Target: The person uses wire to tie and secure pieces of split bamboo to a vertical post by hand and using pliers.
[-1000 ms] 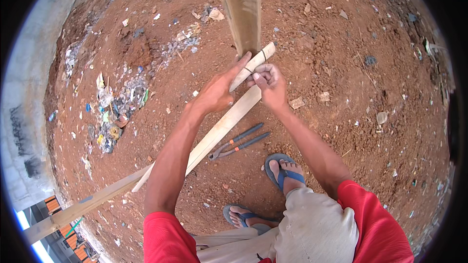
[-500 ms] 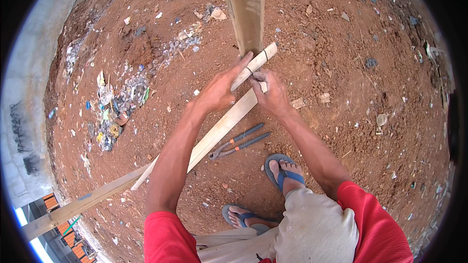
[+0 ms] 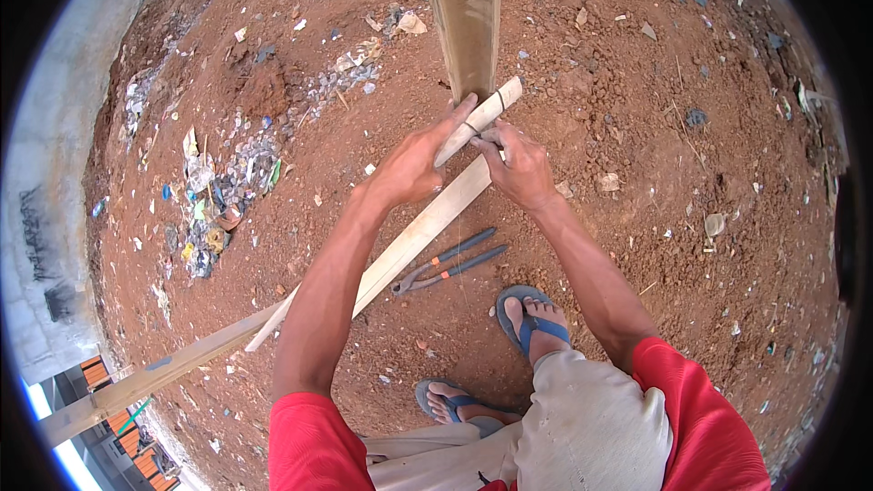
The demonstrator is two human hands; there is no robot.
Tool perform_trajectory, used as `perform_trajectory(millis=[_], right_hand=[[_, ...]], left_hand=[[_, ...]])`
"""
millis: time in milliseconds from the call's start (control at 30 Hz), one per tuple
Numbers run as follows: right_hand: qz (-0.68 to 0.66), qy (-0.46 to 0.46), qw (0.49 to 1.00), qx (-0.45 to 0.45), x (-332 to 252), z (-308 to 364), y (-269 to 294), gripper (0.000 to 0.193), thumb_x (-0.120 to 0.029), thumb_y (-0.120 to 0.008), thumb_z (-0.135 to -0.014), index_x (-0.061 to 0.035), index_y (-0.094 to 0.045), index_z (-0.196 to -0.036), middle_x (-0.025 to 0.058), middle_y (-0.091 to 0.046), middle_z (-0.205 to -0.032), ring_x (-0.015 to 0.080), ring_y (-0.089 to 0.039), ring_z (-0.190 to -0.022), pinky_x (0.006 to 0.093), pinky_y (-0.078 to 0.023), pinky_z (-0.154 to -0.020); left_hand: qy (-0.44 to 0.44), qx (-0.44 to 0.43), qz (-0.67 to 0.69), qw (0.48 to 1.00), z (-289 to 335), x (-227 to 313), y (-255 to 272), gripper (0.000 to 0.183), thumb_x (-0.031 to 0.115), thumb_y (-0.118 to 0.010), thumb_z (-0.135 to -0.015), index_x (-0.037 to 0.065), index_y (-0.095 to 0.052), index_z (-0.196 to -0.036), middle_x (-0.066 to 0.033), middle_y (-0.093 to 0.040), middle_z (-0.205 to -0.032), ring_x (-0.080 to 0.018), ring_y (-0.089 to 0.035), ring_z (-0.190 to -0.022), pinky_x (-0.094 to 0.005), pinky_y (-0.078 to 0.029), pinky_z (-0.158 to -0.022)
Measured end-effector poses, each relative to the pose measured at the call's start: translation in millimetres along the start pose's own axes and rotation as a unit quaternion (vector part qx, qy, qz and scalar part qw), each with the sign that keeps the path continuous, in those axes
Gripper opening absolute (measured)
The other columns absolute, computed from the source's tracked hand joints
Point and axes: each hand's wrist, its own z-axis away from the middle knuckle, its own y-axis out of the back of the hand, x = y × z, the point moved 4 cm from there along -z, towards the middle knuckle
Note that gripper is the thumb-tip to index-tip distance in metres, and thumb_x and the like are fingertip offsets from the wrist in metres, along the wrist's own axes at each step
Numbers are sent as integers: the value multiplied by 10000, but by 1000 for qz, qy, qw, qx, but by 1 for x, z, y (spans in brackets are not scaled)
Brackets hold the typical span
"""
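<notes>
A pale wooden strip [image 3: 506,95] lies aslant across the foot of an upright wooden post [image 3: 464,27], with two thin dark wire bands around it. My left hand [image 3: 411,164] is closed around the strip's lower part, its thumb up against the post. At the lower band my right hand [image 3: 522,166] pinches the wire between thumb and fingertips; the wire's end is hidden there. Under both hands a longer pale board [image 3: 423,229] slants down to the lower left and passes beneath my left forearm. Pincers [image 3: 450,262] with dark handles and orange marks lie on the soil below the board.
A long timber beam [image 3: 173,365] runs in from the lower left. Reddish soil [image 3: 618,245] surrounds me, with scattered litter [image 3: 214,209] to the left. A grey concrete wall [image 3: 55,173] stands at the far left. My sandalled feet [image 3: 536,320] are near the pincers.
My right hand has shifted slightly and its fingers have turned at the wire band. My left hand keeps its hold on the strip. The view has moved a little.
</notes>
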Motion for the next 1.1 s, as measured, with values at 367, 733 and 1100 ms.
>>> perform_trajectory(millis=[367,733,1100], right_hand=[[33,-77,996,-19,-1,0,-1,162,-178,-719,-853,-34,-645,-842,168,-692,-765,342,-687,-691,464,-565,-638],[49,-253,960,-108,-11,-10,2,221,-260,-666,-889,-43,-710,-878,217,-669,-721,407,-665,-673,493,-524,-655],[-549,-547,628,-74,20,13,-27,183,-153,-565,-985,7,-650,-955,49,-672,-750,176,-652,-632,382,-569,-823]], left_hand=[[-23,8,-32,999,-1,-2,-1,1103,-212,-513,-608,245,-205,-1564,-165,-325,-1558,-359,-390,-1388,-418,-334,-1185],[-14,0,-15,1000,0,-1,1,1119,-224,-483,-600,263,-198,-1566,-137,-339,-1558,-340,-405,-1382,-417,-361,-1163],[17,-18,23,999,-1,-4,-3,1128,-247,-463,-607,285,-203,-1566,-89,-315,-1580,-317,-379,-1406,-414,-325,-1187]])
